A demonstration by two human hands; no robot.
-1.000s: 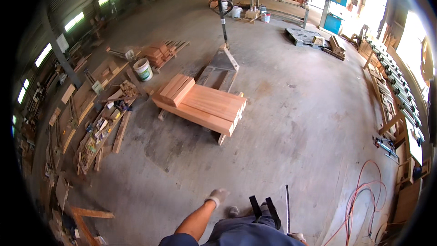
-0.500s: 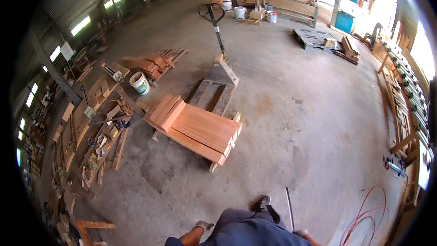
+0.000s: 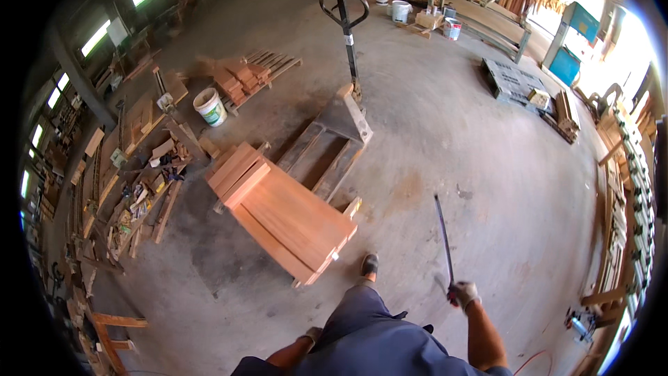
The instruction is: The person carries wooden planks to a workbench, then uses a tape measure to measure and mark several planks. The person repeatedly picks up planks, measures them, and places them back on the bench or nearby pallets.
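My gloved right hand (image 3: 467, 294) is closed around a long, thin dark bar (image 3: 443, 237) with a red part at the grip. The bar points forward over the concrete floor. Low beside my leg hangs my left hand (image 3: 313, 335), also gloved, its fingers largely hidden. Ahead and slightly left, reddish boards (image 3: 289, 209) lie stacked on wooden supports, with shorter pieces (image 3: 239, 170) on top at the far left end. Just beyond the stack stands a pallet jack (image 3: 346, 122), its handle upright and its forks directed toward the boards.
To the left are a scrap-wood pile (image 3: 149, 198), a white bucket (image 3: 210, 107) and a pallet (image 3: 268, 69) with boards. A dark pallet (image 3: 511, 82) lies at the far right. A rack of clamps (image 3: 637, 188) lines the right side. A red hose (image 3: 536, 361) lies at the lower right.
My right hand has come up and forward with the bar, which shows far more of its length. I have stepped nearer to the board stack, and the view has turned left-to-right slightly.
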